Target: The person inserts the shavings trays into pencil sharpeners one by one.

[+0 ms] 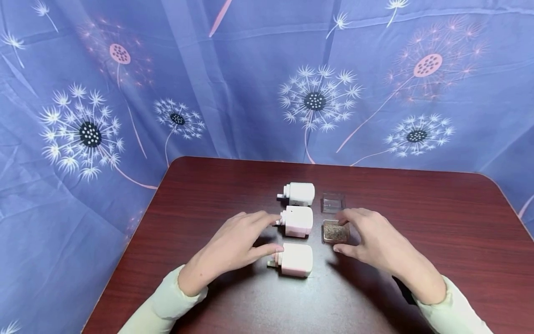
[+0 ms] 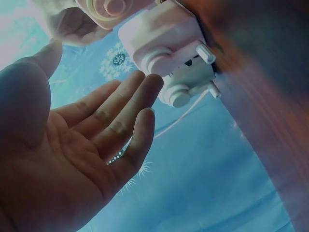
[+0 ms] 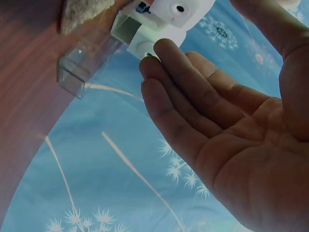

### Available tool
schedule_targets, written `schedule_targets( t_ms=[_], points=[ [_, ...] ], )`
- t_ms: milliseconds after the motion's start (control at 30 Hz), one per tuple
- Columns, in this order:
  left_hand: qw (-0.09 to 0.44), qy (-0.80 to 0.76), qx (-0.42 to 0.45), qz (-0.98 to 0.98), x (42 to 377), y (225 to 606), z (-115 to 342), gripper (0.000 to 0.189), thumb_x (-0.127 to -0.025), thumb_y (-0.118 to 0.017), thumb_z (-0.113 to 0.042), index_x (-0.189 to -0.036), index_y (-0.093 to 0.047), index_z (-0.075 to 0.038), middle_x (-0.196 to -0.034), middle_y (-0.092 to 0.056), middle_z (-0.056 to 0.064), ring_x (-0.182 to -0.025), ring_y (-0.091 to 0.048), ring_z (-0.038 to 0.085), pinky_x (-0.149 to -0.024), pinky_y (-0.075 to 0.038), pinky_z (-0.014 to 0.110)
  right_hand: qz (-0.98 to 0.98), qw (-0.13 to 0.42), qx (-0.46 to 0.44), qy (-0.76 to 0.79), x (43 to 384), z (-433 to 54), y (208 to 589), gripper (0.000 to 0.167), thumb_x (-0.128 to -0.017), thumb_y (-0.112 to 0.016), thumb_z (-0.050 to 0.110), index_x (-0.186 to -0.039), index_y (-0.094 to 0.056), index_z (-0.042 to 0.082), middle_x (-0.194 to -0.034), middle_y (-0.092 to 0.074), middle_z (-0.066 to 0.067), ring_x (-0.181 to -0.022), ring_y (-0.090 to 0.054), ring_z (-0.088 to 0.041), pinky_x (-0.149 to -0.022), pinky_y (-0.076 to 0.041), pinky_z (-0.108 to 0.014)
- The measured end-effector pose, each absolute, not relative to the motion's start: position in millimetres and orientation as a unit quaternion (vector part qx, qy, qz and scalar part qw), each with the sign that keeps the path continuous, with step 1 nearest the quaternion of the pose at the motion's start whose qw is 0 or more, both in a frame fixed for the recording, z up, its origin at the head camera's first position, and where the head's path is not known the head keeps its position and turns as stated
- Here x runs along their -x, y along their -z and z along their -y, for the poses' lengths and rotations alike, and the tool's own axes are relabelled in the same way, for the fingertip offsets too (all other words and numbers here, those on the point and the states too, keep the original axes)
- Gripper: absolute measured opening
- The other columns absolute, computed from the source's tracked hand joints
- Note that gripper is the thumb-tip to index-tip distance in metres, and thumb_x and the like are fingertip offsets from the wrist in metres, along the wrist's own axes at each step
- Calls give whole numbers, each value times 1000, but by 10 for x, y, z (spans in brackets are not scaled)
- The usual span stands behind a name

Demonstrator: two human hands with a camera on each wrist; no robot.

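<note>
Three boxy hand-crank pencil sharpeners stand in a row: a white one [image 1: 302, 192] at the back, a pale pink one [image 1: 298, 221] in the middle, another pale one [image 1: 297, 260] nearest me. My left hand [image 1: 238, 242] hovers at their crank side, fingers extended; its fingertips are close to the middle crank and the thumb overlaps the front sharpener in the head view. My right hand [image 1: 377, 236] arches beside a clear drawer full of brown shavings [image 1: 334, 233], thumb and fingers spread and slightly bent. Behind that drawer lies a transparent empty drawer [image 1: 333, 203], also seen in the right wrist view.
Everything stands on a dark red wooden table [image 1: 421, 204] with rounded back corners. A blue cloth [image 1: 250, 83] printed with dandelions hangs behind and to the sides. The back sharpener shows a hollow opening [image 3: 128, 28] on its right side.
</note>
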State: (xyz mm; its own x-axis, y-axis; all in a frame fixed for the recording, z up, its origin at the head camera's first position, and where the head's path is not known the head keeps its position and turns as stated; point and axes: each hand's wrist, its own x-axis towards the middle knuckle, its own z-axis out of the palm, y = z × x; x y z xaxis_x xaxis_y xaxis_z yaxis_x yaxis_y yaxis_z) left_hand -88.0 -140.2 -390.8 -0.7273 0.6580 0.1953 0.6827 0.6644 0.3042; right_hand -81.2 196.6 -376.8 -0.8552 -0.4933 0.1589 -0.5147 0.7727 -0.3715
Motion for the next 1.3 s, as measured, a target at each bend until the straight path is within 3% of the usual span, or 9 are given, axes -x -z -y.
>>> schedule_targets(
  t_ms=[467, 833, 1067, 1300],
  points=[
    [25, 210, 330, 920, 1066, 3942, 1394, 61, -100, -69, -55, -147, -62, -17, -136, -68, -3, -111, -69, 15, -93, -56, 41, 953, -12, -237, -188, 910, -2120, 3738, 54, -75, -98, 31, -114, -69, 8, -108, -74, -6, -96, -71, -28, -85, -58, -49],
    [14, 202, 325, 924, 1217, 4000, 1304, 61, -100, -71, -54, -147, -62, -17, -139, -66, -3, -107, -70, 21, -90, -57, 42, 953, -47, -238, -184, 1016, -2172, 3818, 48, -73, -99, 31, -96, -62, 13, -96, -75, -2, -89, -73, -26, -78, -58, -47],
    [9, 196, 335, 922, 1290, 4029, 1235, 65, -100, -70, -55, -150, -59, -16, -136, -66, -2, -95, -69, 18, -84, -58, 39, 953, -67, -237, -176, 1057, -2169, 3872, 53, -72, -100, 31, -106, -65, 10, -91, -71, 2, -83, -68, -20, -76, -57, -46],
    [-6, 201, 337, 920, 1343, 4048, 1176, 65, -100, -69, -56, -153, -56, -20, -134, -66, -3, -95, -67, 16, -82, -57, 39, 951, -73, -242, -176, 1079, -2160, 3926, 61, -71, -100, 29, -116, -67, 6, -87, -68, 3, -80, -65, -17, -76, -56, -44]
  ],
)
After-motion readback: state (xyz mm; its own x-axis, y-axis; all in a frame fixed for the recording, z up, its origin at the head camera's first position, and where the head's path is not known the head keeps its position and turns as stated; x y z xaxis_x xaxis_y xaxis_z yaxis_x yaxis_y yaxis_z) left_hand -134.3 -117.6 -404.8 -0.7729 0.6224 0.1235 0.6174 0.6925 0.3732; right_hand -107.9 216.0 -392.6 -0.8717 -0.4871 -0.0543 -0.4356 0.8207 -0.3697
